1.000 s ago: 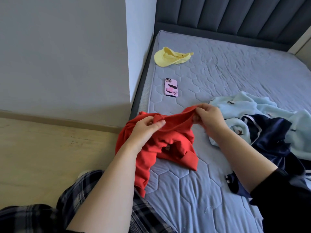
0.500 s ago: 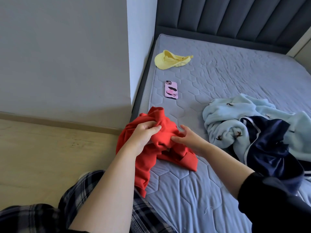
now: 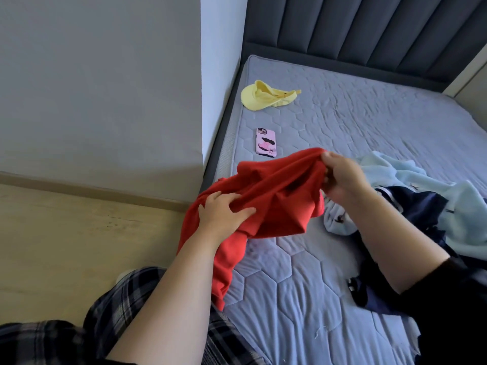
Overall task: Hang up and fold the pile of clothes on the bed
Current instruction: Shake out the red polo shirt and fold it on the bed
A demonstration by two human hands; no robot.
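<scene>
Red garment, soft and creased, held over the quilted bed edge. Left hand, fingers grasping lower folds; right hand, fingers pinching the upper edge. Right hand higher than half a second ago, the cloth drawn out.

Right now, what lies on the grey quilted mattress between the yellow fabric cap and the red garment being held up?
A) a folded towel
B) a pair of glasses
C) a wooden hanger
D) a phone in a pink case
D: a phone in a pink case lies flat on the grey quilted mattress, nearer than the yellow fabric cap and just beyond the red garment.
</scene>
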